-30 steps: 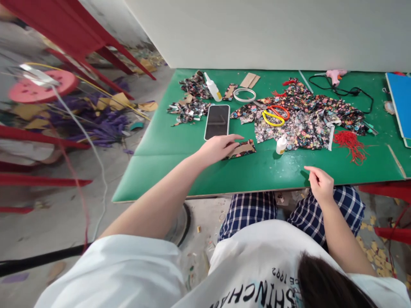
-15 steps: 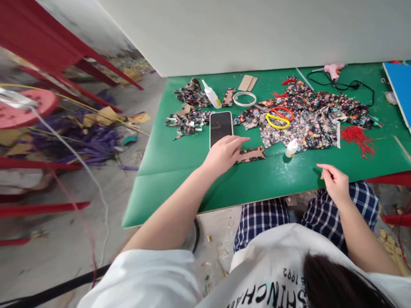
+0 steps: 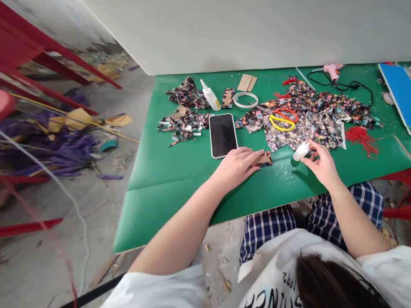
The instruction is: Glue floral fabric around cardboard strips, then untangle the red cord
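My left hand (image 3: 239,166) lies flat with its fingers stretched out over a cardboard strip edged with floral fabric (image 3: 266,158); the strip's left part is hidden under it. Between thumb and fingers, my right hand (image 3: 321,164) grips a small white glue bottle (image 3: 301,151), which leans to the right over the green table. A phone with a dark screen (image 3: 223,136) lies just beyond my left hand. Beyond the bottle, scissors with red and yellow handles (image 3: 282,119) rest on a spread of floral fabric (image 3: 316,117).
Fabric scraps (image 3: 186,122), a larger glue bottle (image 3: 210,95), a white ring (image 3: 245,100) and cardboard pieces (image 3: 247,82) lie on the green table (image 3: 167,201). Red threads (image 3: 362,140), a pink glue gun (image 3: 333,71) with a black cord and a blue board (image 3: 398,92) are at the right.
My right hand has moved up and left from the table's near edge and taken hold of the small glue bottle, tilting it. My left hand has settled flat on the strip.
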A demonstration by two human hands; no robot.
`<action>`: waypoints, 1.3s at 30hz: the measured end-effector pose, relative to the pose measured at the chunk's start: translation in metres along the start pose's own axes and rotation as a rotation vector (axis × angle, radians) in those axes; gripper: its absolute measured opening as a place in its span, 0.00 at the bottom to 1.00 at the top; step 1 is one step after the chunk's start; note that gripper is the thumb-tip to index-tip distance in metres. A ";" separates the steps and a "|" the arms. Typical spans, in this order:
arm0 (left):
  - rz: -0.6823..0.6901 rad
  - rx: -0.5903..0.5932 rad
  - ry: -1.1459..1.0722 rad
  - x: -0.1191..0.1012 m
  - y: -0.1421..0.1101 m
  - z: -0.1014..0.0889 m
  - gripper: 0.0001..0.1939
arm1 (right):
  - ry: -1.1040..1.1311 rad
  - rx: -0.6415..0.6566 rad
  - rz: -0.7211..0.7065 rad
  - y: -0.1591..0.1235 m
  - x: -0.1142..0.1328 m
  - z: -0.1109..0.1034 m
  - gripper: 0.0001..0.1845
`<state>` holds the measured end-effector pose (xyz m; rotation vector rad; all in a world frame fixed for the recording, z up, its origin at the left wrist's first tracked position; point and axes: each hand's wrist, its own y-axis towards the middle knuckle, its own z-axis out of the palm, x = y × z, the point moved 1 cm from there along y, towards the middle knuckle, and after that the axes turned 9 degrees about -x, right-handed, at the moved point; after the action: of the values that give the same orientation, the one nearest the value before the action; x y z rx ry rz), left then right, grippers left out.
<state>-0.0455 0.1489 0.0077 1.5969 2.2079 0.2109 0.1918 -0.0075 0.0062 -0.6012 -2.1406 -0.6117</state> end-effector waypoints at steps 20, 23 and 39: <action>-0.577 -0.231 0.211 0.032 0.003 -0.013 0.29 | -0.165 -0.096 -0.096 0.003 -0.010 0.023 0.17; -0.587 -0.226 0.228 0.031 0.005 -0.010 0.29 | -0.165 -0.104 -0.078 0.003 -0.012 0.022 0.17; -0.881 -0.308 0.174 0.057 0.020 -0.002 0.44 | -0.112 -0.063 -0.092 0.001 -0.010 0.022 0.18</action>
<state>-0.0440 0.2096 0.0032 0.3766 2.6176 0.4021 0.1851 0.0044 -0.0145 -0.5858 -2.2711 -0.7128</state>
